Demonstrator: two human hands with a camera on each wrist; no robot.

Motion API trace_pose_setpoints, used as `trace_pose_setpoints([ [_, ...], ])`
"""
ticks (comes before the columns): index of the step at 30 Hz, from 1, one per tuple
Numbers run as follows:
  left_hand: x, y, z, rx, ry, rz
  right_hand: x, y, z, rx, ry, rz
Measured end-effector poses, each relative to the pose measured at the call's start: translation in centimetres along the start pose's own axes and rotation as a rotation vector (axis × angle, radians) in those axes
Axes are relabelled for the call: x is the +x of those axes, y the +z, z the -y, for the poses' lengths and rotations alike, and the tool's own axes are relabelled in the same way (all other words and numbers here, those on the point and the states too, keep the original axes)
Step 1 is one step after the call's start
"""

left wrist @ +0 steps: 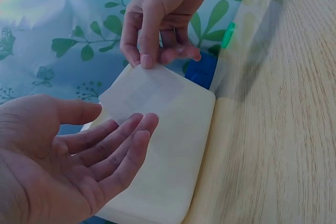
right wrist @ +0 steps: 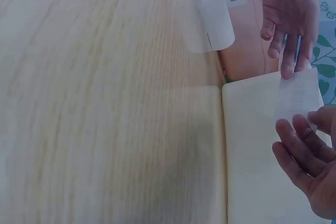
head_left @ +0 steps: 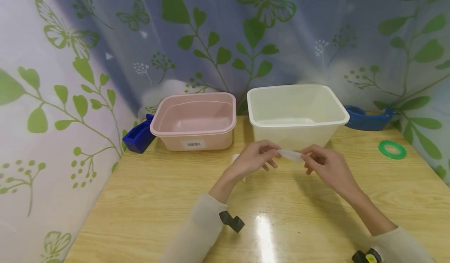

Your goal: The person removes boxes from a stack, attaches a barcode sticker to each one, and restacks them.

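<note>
A thin, pale barcode label (head_left: 291,155) is stretched between both hands, in front of the white bin (head_left: 290,136). Faint printed lines show on the label (right wrist: 298,95) in the right wrist view. My left hand (head_left: 254,157) pinches its left end between thumb and fingers, the other fingers spread loosely. At the opposite end, my right hand (head_left: 327,169) pinches it with thumb and index finger. Both hands are raised above the wooden table (head_left: 158,200). A white cylindrical object (right wrist: 218,19) stands near the pink bin; my left hand partly hides it in the head view.
To the left stands a pink bin (head_left: 198,136) with a barcode sticker, a blue holder (head_left: 138,137) beside it. Right of the white bin are a blue tape dispenser (head_left: 369,122) and a green ring (head_left: 392,150). A patterned curtain (head_left: 211,32) hangs behind.
</note>
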State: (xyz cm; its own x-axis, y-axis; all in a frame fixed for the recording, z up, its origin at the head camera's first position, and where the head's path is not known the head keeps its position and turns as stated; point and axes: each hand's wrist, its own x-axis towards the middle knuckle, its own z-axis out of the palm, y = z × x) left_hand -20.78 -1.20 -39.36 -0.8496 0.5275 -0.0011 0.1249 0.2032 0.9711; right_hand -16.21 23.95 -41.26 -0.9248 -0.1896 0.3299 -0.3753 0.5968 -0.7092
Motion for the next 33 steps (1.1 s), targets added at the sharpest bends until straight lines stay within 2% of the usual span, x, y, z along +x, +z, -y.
trace_pose_setpoints([
  [5, 0.5, 0.8, -0.1, 0.012, 0.005, -0.082, -0.3, -0.2, -0.6, 0.006, 0.013, -0.017],
  [13, 1.7, 2.5, -0.2, -0.004, 0.043, -0.198, -0.5, -0.7, -1.1, 0.068, 0.099, -0.055],
  [23, 2.9, 4.7, 0.3, -0.015, 0.037, -0.342, 0.0, -0.3, -2.0, 0.223, 0.194, -0.202],
  [27, 3.2, 5.5, 0.4, 0.005, 0.016, -0.418, 0.1, -0.1, -2.4, 0.242, 0.209, -0.232],
  [33, 3.6, 6.6, 0.5, 0.061, -0.052, -0.538, 0.7, 0.4, -2.7, 0.264, 0.220, -0.275],
])
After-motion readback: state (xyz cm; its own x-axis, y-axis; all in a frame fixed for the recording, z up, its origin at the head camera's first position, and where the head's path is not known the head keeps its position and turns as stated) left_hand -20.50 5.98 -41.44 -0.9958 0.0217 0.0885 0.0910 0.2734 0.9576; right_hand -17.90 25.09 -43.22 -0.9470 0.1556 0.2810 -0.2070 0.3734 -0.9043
